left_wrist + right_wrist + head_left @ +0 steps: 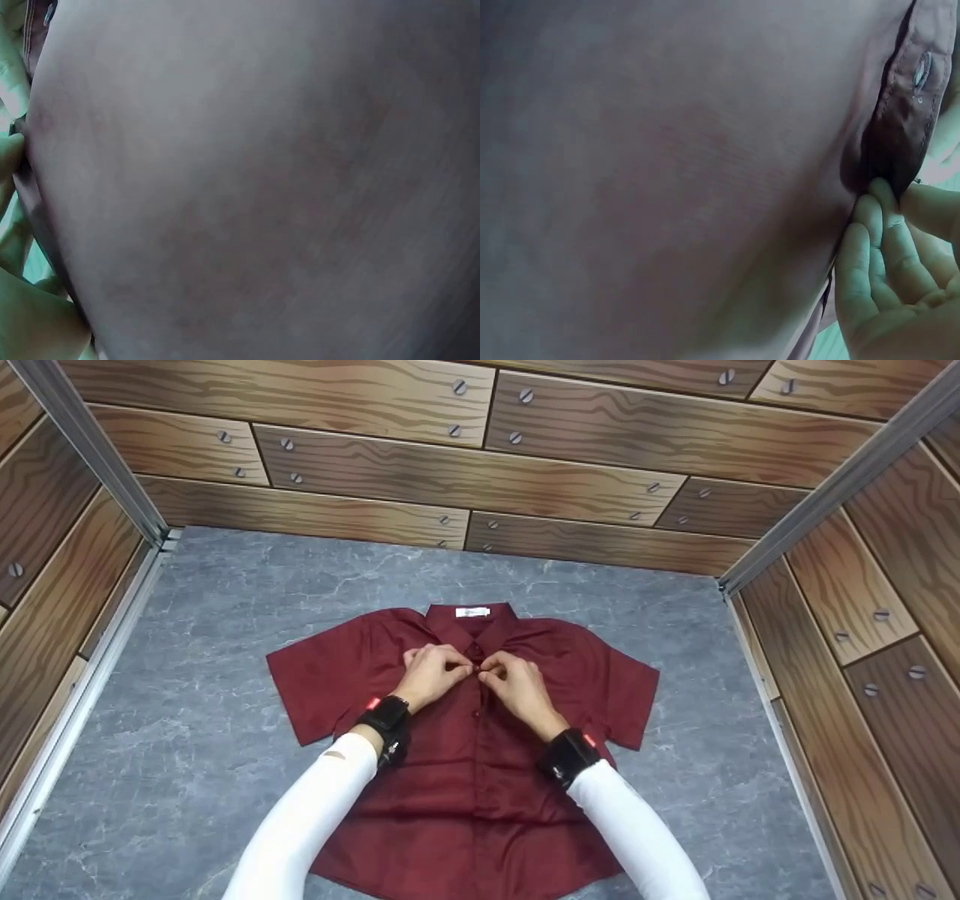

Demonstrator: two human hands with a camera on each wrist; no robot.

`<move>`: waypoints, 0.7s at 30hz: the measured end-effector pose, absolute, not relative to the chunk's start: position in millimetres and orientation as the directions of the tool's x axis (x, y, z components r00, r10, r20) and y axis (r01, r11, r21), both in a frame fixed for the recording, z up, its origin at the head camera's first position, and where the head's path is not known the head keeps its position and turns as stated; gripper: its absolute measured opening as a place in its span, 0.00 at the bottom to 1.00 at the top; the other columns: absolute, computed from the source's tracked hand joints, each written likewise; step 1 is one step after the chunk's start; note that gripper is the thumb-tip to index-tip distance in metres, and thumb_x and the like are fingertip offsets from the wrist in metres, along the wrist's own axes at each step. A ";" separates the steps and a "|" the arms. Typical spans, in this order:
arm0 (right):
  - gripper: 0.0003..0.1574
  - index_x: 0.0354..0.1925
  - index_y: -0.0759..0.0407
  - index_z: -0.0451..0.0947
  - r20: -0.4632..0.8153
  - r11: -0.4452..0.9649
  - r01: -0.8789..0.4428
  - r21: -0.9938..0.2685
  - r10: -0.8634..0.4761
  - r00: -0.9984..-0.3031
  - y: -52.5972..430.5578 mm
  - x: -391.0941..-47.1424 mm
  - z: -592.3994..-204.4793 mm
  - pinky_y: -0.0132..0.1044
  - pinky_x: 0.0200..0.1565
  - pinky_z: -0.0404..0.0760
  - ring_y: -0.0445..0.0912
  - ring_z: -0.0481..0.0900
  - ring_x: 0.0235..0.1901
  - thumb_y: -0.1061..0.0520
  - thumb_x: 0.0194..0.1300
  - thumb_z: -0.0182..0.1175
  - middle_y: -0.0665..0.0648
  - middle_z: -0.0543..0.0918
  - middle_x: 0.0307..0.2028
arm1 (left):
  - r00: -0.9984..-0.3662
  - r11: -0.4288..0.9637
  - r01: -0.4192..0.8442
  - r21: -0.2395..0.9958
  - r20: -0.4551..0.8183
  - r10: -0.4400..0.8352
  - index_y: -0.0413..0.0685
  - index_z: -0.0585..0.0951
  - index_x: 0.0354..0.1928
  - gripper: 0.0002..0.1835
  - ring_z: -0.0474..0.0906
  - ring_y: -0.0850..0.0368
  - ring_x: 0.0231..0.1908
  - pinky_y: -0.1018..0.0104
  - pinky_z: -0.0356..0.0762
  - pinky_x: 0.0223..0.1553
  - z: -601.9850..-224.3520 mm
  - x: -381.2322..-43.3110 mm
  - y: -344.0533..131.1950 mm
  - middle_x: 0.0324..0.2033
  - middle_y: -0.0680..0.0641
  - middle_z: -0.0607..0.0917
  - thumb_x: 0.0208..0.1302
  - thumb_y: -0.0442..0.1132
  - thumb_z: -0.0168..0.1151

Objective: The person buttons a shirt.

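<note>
A dark red short-sleeved button shirt (420, 787) lies face up, its collar (441, 622) away from me and a white label (472, 613) inside the neck. Just below the collar, my left hand (433, 673) pinches the edge of the front placket. Close beside it, my right hand (519, 688) pinches the placket from the other side, fingertips nearly meeting the left ones. A small button (476, 713) shows farther down the front. In the right wrist view, a buttonhole (922, 71) is visible in the raised placket strip. Fingers hide the spot between both hands.
Beneath the shirt is a grey marbled surface (187, 675). Wood-patterned panels (360, 457) stand at the back and both sides, with metal corner posts (105, 457). Black wrist bands (570, 757) and white sleeves (307, 810) cover parts of the arms.
</note>
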State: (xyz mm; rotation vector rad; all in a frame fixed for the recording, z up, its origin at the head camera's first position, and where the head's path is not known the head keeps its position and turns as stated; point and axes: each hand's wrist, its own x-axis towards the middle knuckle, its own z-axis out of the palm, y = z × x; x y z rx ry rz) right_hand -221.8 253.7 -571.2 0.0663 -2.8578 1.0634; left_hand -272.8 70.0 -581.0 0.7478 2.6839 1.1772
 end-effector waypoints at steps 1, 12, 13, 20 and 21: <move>0.07 0.38 0.52 0.82 0.095 0.753 -0.064 -0.654 -0.002 -0.996 254.6 -221.0 -571.6 0.37 0.35 0.78 0.40 0.82 0.30 0.54 0.59 0.68 0.47 0.86 0.29 | -0.870 0.576 0.394 0.716 0.089 0.485 0.59 0.89 0.39 0.07 0.76 0.55 0.44 0.47 0.56 0.52 -580.9 -272.6 69.8 0.36 0.58 0.87 0.61 0.46 0.65; 0.13 0.40 0.52 0.85 -0.012 0.791 0.076 -0.607 0.086 -0.996 264.5 -219.3 -573.5 0.42 0.38 0.78 0.42 0.83 0.31 0.48 0.58 0.68 0.48 0.87 0.29 | -0.870 0.599 0.380 0.705 0.053 0.489 0.59 0.89 0.40 0.07 0.76 0.54 0.45 0.44 0.55 0.56 -581.2 -271.9 70.9 0.35 0.57 0.86 0.62 0.44 0.65; 0.12 0.39 0.52 0.85 -0.014 0.796 0.075 -0.601 0.083 -0.996 264.9 -219.7 -573.8 0.42 0.38 0.78 0.42 0.83 0.31 0.49 0.58 0.68 0.48 0.87 0.30 | -0.872 0.604 0.376 0.703 0.047 0.488 0.59 0.89 0.40 0.07 0.76 0.54 0.45 0.44 0.54 0.56 -581.2 -271.7 71.3 0.36 0.57 0.86 0.62 0.44 0.65; 0.06 0.36 0.52 0.86 -0.020 0.792 0.057 -0.608 0.056 -0.998 265.0 -220.9 -573.6 0.40 0.36 0.77 0.42 0.80 0.30 0.53 0.62 0.65 0.48 0.87 0.31 | -0.872 0.621 0.365 0.694 0.021 0.489 0.57 0.89 0.40 0.08 0.76 0.52 0.47 0.42 0.52 0.58 -579.3 -270.8 74.0 0.37 0.56 0.86 0.63 0.45 0.64; 0.06 0.36 0.53 0.86 -0.023 0.787 0.057 -0.614 0.055 -0.998 264.8 -220.8 -573.2 0.40 0.36 0.77 0.42 0.80 0.29 0.53 0.62 0.65 0.48 0.86 0.31 | -0.871 0.622 0.364 0.694 0.018 0.490 0.56 0.89 0.39 0.08 0.76 0.52 0.47 0.42 0.52 0.58 -578.5 -270.6 74.2 0.38 0.55 0.86 0.63 0.45 0.64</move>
